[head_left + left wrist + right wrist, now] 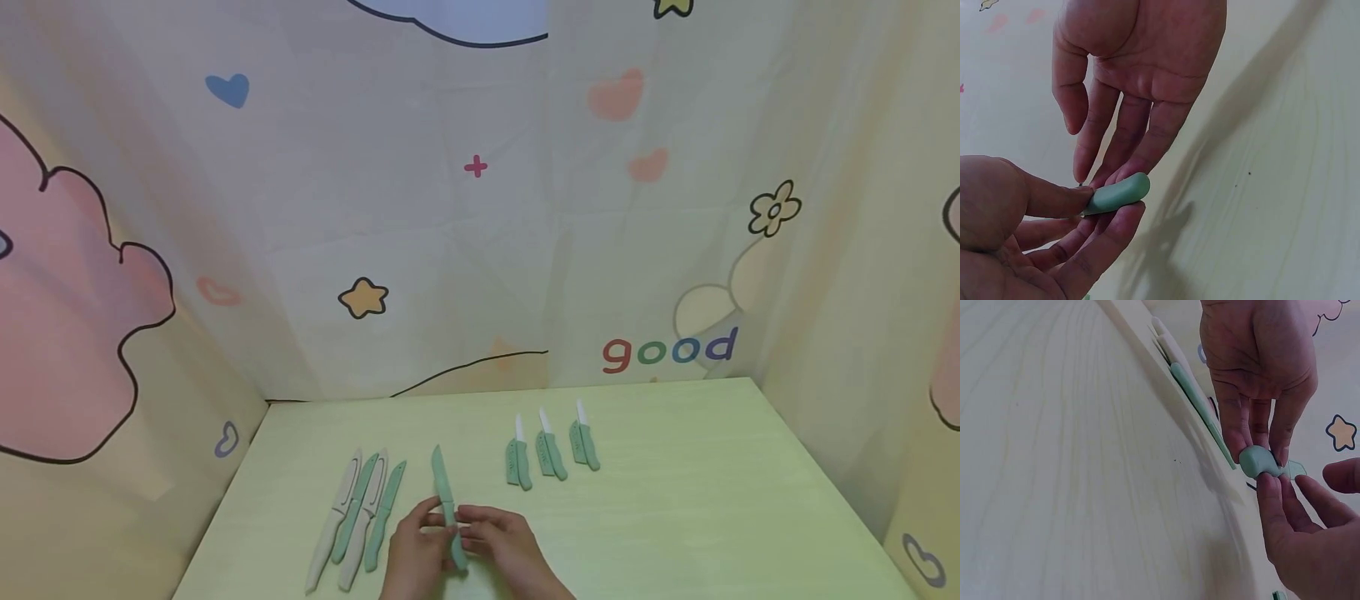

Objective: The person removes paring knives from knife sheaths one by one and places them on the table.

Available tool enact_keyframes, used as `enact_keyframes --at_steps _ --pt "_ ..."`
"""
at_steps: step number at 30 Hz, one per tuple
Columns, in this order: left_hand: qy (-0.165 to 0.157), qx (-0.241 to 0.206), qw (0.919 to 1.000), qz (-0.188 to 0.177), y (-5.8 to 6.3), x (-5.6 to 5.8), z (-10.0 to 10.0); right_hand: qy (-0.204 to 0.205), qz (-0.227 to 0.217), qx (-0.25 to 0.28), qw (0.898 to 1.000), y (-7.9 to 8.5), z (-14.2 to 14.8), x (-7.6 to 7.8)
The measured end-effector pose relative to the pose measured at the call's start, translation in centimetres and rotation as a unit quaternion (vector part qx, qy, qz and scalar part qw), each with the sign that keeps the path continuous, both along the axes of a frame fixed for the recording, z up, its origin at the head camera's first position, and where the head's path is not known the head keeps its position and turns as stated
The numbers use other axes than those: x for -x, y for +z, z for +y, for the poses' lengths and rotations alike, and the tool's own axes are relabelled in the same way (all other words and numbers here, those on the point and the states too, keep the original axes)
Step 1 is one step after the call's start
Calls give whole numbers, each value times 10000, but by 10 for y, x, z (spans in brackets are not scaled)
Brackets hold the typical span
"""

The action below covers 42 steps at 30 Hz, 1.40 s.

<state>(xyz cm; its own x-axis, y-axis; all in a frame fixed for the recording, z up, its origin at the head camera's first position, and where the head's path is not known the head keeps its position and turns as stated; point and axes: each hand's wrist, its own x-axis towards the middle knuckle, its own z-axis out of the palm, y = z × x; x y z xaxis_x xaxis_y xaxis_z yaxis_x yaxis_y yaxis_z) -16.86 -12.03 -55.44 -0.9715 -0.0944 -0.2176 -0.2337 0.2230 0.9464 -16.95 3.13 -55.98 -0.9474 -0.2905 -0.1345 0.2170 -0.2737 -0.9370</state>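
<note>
A green knife (442,483), its blade part also green, points away from me at the front of the table. My left hand (422,546) pinches its handle between thumb and fingers; the handle's rounded end (1124,192) sticks out of the grip in the left wrist view. From the other side my right hand (506,542) reaches in with extended fingers. In the right wrist view, fingertips of that right hand (1316,537) touch the handle (1255,462), while its thumb stands apart.
Left of the hands lies a row of white knives (363,525) and green knives (385,521), side by side. Three small knives with white blades and green handles (551,454) lie farther back to the right. A printed curtain (420,225) surrounds the pale table (675,500).
</note>
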Motion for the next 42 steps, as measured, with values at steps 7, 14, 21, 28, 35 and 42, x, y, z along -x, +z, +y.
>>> enact_keyframes --at_steps 7,14,21,28,35,42 --pt "-256 -149 9995 90 -2 -3 8 -219 -46 -301 9993 -2 9 0" --pt "-482 -295 9983 106 -3 -4 17 -417 43 -606 9973 -2 16 0" --pt "-662 -566 9962 43 -2 -4 26 -605 147 -1042 9926 -8 25 1" --pt "-807 -645 9944 223 -2 -6 32 -811 175 -1246 9887 -8 30 -1" --pt "-872 -363 9953 222 0 -6 39 -894 352 -1195 9882 1 35 -8" --pt "-928 -211 9949 325 -3 -5 43 -1046 283 -1411 9841 -5 37 -5"
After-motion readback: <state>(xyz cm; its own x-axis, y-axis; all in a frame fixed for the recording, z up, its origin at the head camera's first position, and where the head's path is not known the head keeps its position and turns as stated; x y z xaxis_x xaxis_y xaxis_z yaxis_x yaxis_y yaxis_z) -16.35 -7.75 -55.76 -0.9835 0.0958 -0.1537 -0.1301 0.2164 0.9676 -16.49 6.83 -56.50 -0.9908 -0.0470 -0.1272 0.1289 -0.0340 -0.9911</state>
